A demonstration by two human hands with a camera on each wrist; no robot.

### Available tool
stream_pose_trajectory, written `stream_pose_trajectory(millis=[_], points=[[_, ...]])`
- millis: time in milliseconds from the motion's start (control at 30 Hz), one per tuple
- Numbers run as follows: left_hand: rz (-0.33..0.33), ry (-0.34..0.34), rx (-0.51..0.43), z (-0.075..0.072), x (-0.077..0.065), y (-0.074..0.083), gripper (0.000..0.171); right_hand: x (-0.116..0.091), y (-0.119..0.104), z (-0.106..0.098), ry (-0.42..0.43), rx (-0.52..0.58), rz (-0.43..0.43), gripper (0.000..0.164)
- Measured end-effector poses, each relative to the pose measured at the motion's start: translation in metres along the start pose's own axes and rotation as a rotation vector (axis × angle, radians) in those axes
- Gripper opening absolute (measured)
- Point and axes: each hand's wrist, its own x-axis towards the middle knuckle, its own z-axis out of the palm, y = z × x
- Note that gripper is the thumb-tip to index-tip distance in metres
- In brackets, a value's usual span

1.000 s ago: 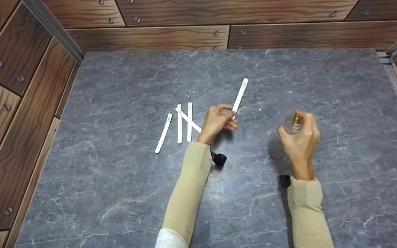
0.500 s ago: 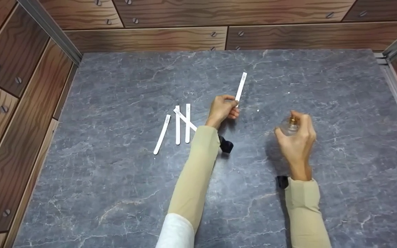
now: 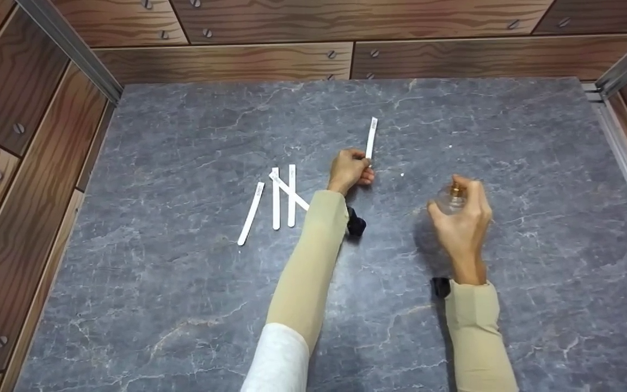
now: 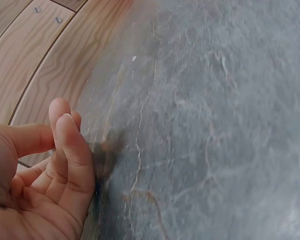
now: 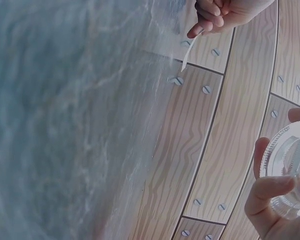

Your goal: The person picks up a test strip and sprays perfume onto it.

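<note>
We are pinching a strip (image 3: 372,138) by its near end in the left hand (image 3: 350,171), and its free length is pointing away from us, well apart from the bottle (image 3: 453,203). The right hand (image 3: 467,216) is gripping that bottle around its clear glass, the index finger seemingly resting on the gold top (image 3: 456,189). We are judging a light pinch to be best: in the right wrist view the thin strip looks to be bowing slightly, and a hard squeeze could be creasing it. With smooth glass, we are trusting the thumb and fingers around the body for support; a finger pressing off-centre on top could be tipping the bottle. We are also minding the left sleeve (image 3: 303,267), which is hiding one end among four loose strips (image 3: 276,204) lying on the bench (image 3: 210,294).
</note>
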Motion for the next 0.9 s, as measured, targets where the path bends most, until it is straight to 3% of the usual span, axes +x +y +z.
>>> stream_pose_trajectory(millis=[267,533,700,900], points=[[-0.010,0.005,0.022,-0.001,0.004,0.001,0.028,-0.004,0.002,0.000,-0.006,0.006,-0.010,0.046],[-0.016,0.039,0.021,-0.005,0.006,0.005,0.065,-0.002,0.003,0.000,-0.028,-0.004,-0.015,0.046],[0.025,0.026,0.052,-0.010,0.000,0.005,0.056,-0.001,0.001,0.001,-0.013,0.003,0.000,0.046],[0.098,-0.025,0.066,-0.020,-0.017,0.011,0.044,0.000,0.001,0.001,-0.002,0.006,0.002,0.046]])
